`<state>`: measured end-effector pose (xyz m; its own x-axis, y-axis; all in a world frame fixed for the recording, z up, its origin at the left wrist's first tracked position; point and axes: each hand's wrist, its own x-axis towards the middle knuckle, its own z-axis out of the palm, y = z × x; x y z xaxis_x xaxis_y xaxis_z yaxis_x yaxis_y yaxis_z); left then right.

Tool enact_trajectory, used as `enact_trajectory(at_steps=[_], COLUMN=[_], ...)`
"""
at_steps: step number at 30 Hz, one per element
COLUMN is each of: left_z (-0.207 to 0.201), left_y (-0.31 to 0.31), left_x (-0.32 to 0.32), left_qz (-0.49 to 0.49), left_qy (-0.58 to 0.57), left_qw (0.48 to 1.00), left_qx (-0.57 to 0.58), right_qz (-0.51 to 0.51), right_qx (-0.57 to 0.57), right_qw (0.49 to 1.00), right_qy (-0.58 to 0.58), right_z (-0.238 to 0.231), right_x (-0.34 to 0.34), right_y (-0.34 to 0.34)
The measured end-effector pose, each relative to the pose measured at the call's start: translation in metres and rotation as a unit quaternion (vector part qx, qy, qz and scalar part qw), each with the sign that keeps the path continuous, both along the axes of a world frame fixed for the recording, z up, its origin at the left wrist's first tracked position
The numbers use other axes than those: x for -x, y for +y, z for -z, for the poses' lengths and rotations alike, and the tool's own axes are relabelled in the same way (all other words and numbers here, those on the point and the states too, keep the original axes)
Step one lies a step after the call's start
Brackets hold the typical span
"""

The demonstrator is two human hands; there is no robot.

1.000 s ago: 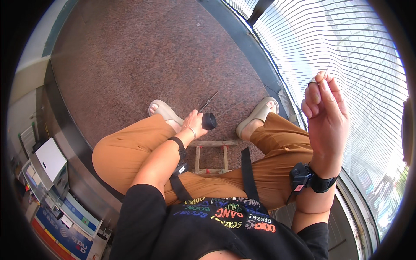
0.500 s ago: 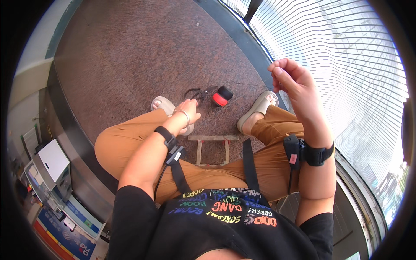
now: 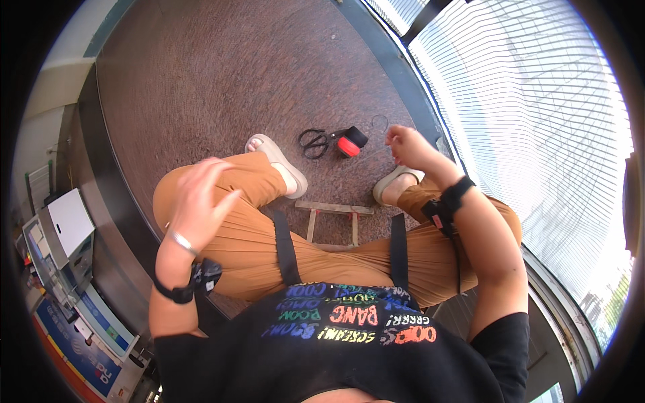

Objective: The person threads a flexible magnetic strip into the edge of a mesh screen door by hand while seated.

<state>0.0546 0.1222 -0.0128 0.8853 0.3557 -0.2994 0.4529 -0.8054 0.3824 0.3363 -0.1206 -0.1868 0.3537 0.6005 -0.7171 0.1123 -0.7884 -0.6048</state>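
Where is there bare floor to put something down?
The widest free patch of floor lies beyond the scissors, between the dark left strip and the grey right strip. A smaller one lies between the scissors and the wooden frame. It is crowded where the scissors and the red-and-black thing lie close together, near the right hand in view.

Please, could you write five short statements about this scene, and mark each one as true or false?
1. The black scissors lie on the floor. True.
2. The left hand is holding the scissors. False: it is apart from them, in front of the left trouser leg in this view.
3. A silver bracelet is on the left wrist. True.
4. The red-and-black object is left of the scissors. False: it is right of them.
5. The right hand has bent fingers. True.
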Motion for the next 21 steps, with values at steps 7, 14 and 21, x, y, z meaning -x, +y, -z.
enact_trajectory(at_steps=[7, 14, 21], left_z=[0.013, 0.028, 0.03], left_y=[0.015, 0.025, 0.033], left_x=[0.092, 0.115, 0.12], left_qz=[-0.136, -0.196, -0.181], left_qy=[-0.111, -0.156, -0.14], left_qw=[0.971, 0.962, 0.969], left_qx=[-0.164, -0.105, -0.09], right_qz=[-0.372, -0.412, -0.331], right_qx=[-0.027, -0.002, 0.061], right_qw=[0.877, 0.747, 0.891], right_qy=[-0.302, -0.522, -0.304], right_z=[0.113, 0.188, 0.161], right_x=[0.08, 0.105, 0.077], right_y=[0.04, 0.068, 0.085])
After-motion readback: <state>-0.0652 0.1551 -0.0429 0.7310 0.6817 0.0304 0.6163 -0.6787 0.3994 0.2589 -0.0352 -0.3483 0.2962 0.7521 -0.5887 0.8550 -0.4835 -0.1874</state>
